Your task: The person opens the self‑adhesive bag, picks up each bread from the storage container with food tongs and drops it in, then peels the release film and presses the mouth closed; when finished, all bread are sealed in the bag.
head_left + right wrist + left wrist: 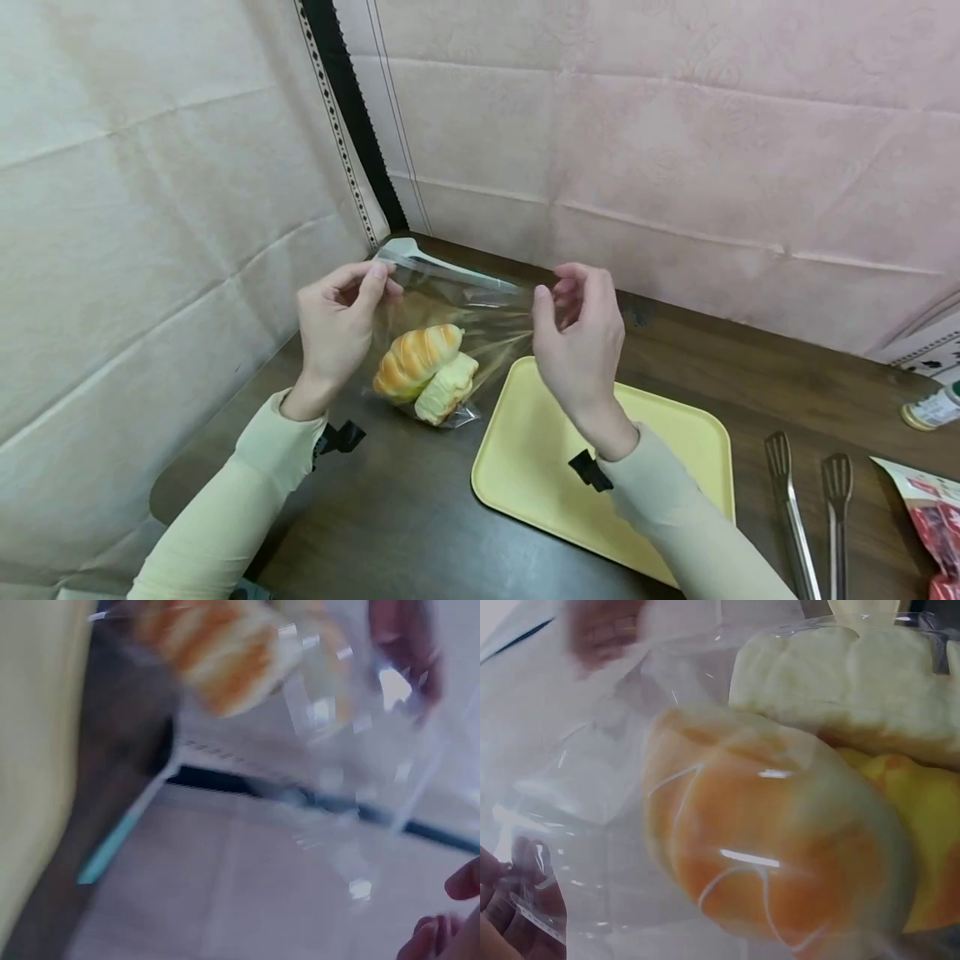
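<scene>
A clear plastic bag (495, 333) hangs over the table with bread pieces inside. One is a golden striped roll (418, 357); against it lies a pale green bread piece (447, 388). Up close, the left wrist view also shows a yellow piece (930, 832) beneath them. My left hand (337, 321) pinches the bag's upper left edge between thumb and fingers. At the bag's right side is my right hand (581, 342), its fingers bent and thumb apart from them. In the right wrist view, the right thumb and fingertips (463, 881) show a gap with nothing between them.
A yellow tray (675, 408) lies under my right forearm. To its right are two metal tongs-like utensils (783, 475), a red and white packet (930, 508) and a small bottle (933, 407). A pale-handled utensil (450, 265) lies behind the bag, near the curtained walls.
</scene>
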A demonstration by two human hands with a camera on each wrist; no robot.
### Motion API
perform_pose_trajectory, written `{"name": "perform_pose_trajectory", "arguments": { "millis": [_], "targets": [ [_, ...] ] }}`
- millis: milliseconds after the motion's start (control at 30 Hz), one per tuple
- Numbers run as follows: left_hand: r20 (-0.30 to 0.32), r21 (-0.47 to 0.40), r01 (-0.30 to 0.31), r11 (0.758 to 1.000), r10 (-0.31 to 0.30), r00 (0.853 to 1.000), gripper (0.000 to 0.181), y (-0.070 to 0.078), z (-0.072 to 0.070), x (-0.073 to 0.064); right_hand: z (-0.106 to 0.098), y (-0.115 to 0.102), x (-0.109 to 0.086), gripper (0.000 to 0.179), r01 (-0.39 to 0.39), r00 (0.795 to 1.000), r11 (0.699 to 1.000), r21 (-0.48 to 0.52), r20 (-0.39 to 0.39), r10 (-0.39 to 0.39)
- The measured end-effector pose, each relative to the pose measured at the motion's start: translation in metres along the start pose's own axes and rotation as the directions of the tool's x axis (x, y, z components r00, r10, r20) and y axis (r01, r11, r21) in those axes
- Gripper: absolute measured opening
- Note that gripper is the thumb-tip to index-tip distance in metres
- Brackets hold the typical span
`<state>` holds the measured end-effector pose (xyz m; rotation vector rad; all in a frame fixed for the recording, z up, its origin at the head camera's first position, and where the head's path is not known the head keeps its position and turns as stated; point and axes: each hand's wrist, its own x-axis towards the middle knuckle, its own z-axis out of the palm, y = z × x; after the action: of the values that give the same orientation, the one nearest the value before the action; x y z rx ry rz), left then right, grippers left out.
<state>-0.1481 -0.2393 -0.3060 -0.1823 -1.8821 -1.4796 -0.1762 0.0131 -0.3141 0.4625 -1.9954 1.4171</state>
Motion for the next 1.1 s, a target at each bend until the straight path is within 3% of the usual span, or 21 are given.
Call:
{"name": "perform_pose_trajectory", "arguments": {
  "millis": [67,133,233,300,367,567,667,767,933,1000,1067,1100],
  "targets": [
    [-0.009,0.040,-0.018,0.999,0.019,1.000,0.018,0.003,0.001,-0.002,0.005,-0.016,-0.001,0.011,0.200,0.979,0.979,-0.025,-0.024,-0.201],
    [-0.011,0.061,-0.046,0.997,0.047,0.999,0.017,0.006,0.003,-0.004,0.011,-0.031,-0.001,0.007,0.364,0.931,0.931,-0.030,0.011,-0.364],
    [0.000,0.077,-0.102,0.992,0.102,0.995,0.016,0.011,0.007,-0.006,0.020,-0.047,0.002,0.005,0.504,0.856,0.864,-0.001,0.134,-0.499],
    [0.009,0.089,-0.134,0.987,0.134,0.991,0.015,0.013,0.009,-0.007,0.028,-0.054,0.006,0.006,0.542,0.817,0.840,0.010,0.225,-0.530],
    [0.019,0.113,-0.168,0.979,0.167,0.986,0.014,0.015,0.010,-0.009,0.036,-0.058,0.011,0.008,0.559,0.791,0.829,0.011,0.292,-0.537],
    [0.061,0.180,-0.265,0.947,0.258,0.964,0.012,0.019,0.012,-0.014,0.049,-0.059,0.025,0.013,0.602,0.755,0.798,-0.032,0.349,-0.555],
    [0.092,0.215,-0.302,0.929,0.289,0.953,0.011,0.021,0.012,-0.014,0.049,-0.058,0.027,0.013,0.646,0.724,0.761,-0.068,0.370,-0.582],
    [0.130,0.265,-0.354,0.897,0.330,0.935,0.011,0.022,0.011,-0.013,0.047,-0.059,0.027,0.011,0.716,0.674,0.681,-0.150,0.400,-0.621],
    [0.202,0.349,-0.466,0.813,0.421,0.884,0.010,0.023,0.011,-0.011,0.041,-0.064,0.027,0.013,0.813,0.582,0.495,-0.308,0.473,-0.662],
    [0.221,0.360,-0.494,0.791,0.442,0.869,0.010,0.022,0.011,-0.009,0.040,-0.064,0.028,0.015,0.833,0.553,0.432,-0.346,0.502,-0.665],
    [0.232,0.356,-0.509,0.784,0.454,0.860,0.011,0.022,0.011,-0.009,0.039,-0.064,0.029,0.016,0.846,0.531,0.392,-0.361,0.519,-0.670],
    [0.238,0.350,-0.514,0.783,0.457,0.857,0.011,0.021,0.012,-0.008,0.039,-0.063,0.030,0.016,0.848,0.529,0.393,-0.355,0.517,-0.674]
  ]
}}
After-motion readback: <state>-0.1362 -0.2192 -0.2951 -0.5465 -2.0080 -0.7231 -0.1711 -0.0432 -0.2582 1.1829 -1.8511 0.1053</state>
